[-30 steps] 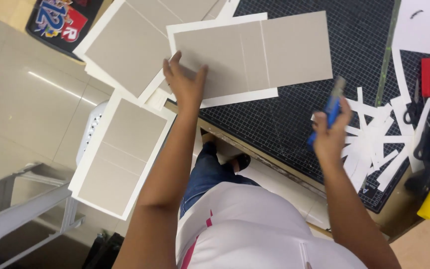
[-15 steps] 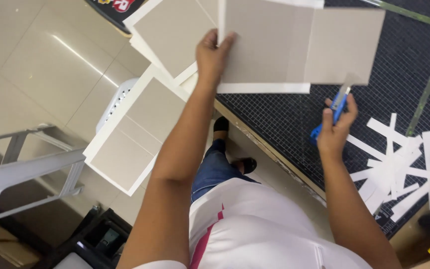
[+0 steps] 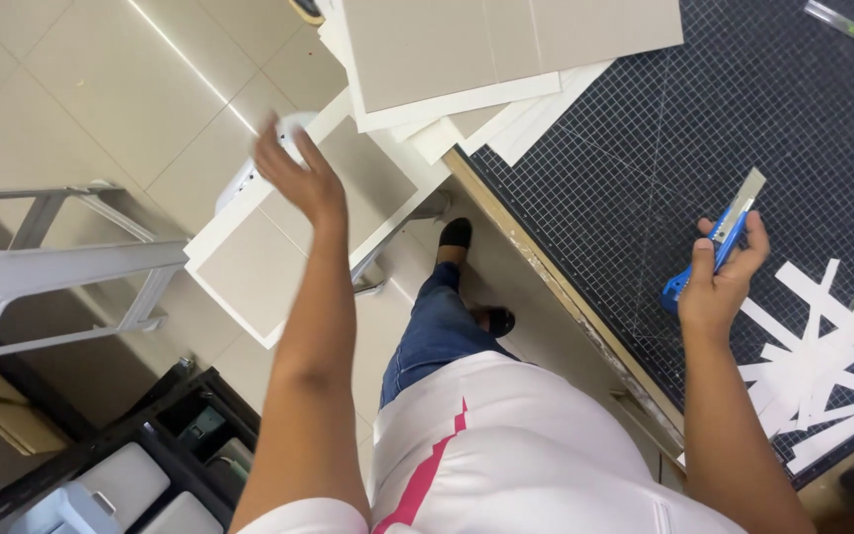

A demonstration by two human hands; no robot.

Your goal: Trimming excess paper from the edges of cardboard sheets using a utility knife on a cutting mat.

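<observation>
left hand (image 3: 298,178): arm stretched out past the bench's left edge, out over the floor; palm open, fingers spread wide and loose, holding nothing.
nearest to it: a grey board with white border (image 3: 279,232), lying on a white stool (image 3: 249,183) just off the bench; whether the fingers touch it, cannot tell.
right hand (image 3: 724,277): forearm laid over the bench's near edge, hand resting on the black cutting mat (image 3: 644,148), fingers wrapped shut round a blue utility knife (image 3: 714,247).
knife: blade extended, pointing away toward the far side of the mat, tilted right.
grey boards (image 3: 506,44): stacked at the bench's far left corner, overhanging the edge.
white paper strips (image 3: 822,356): scattered on the mat by the near right corner, just beside the right hand.
</observation>
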